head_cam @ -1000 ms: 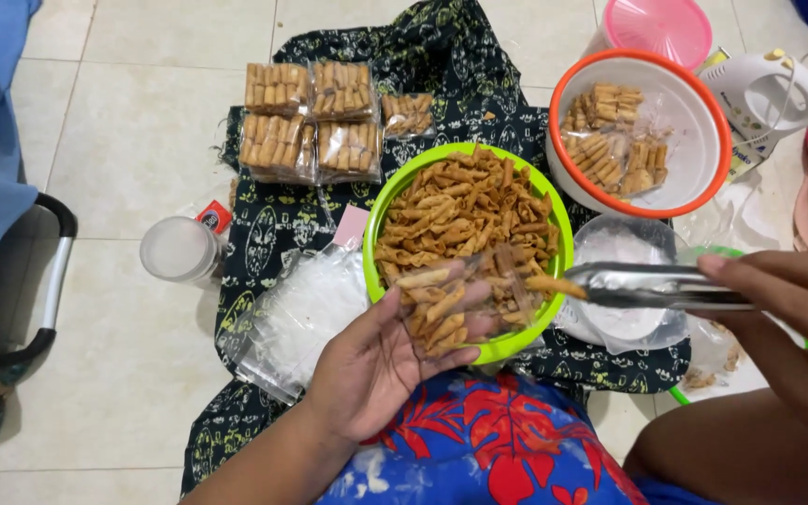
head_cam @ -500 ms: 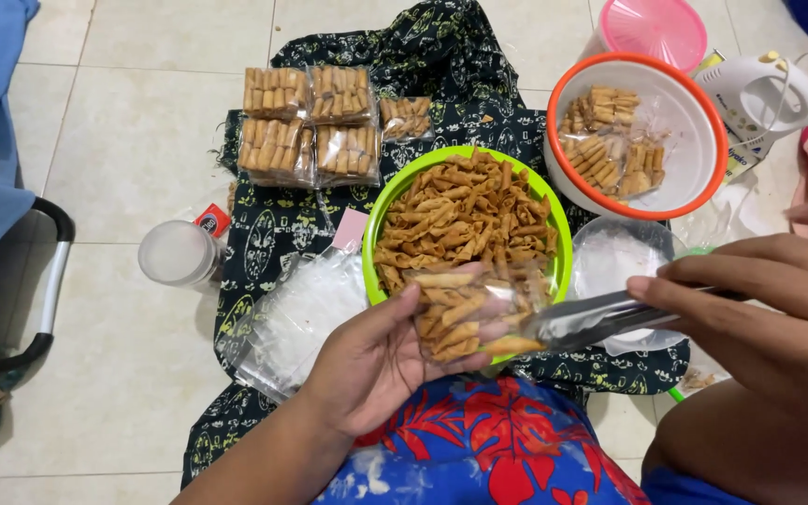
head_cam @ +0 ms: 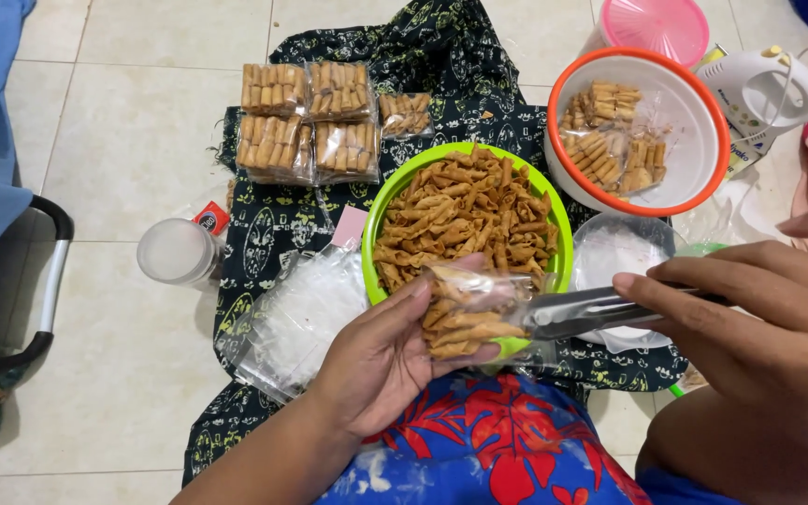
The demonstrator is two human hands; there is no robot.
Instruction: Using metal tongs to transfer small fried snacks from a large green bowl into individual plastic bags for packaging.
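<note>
Two hands work over one green bowl [head_cam: 381, 210] heaped with short, golden-brown fried pastry sticks [head_cam: 460, 210], ridged and crisp-looking. The left hand [head_cam: 381, 360] cups a small clear plastic bag [head_cam: 465, 313] partly filled with the same sticks, fingers curled under it and thumb pressed on its top edge; the bag sits just at the bowl's near rim. The right hand [head_cam: 750, 318] grips one pair of metal tongs [head_cam: 582, 310], fingers closed around the handles, the tips pushed into the bag's open mouth. Beyond the left fingertips, five sealed packets [head_cam: 315, 117] of sticks lie in a tight cluster on a dark patterned cloth [head_cam: 264, 234], four large and one smaller. To the outer side of the left hand lies a loose stack of empty clear bags [head_cam: 301, 323], glossy and crumpled, and farther out one round translucent lid [head_cam: 175, 251] rests on pale floor tiles with open room around it. Past the right fingers stands one white bowl with an orange rim [head_cam: 685, 187] holding about three filled bags, with one pink lidded tub [head_cam: 656, 26] and one white hand mixer [head_cam: 764, 84] behind it. One clear round container [head_cam: 610, 248] lies just beside the tongs.
</note>
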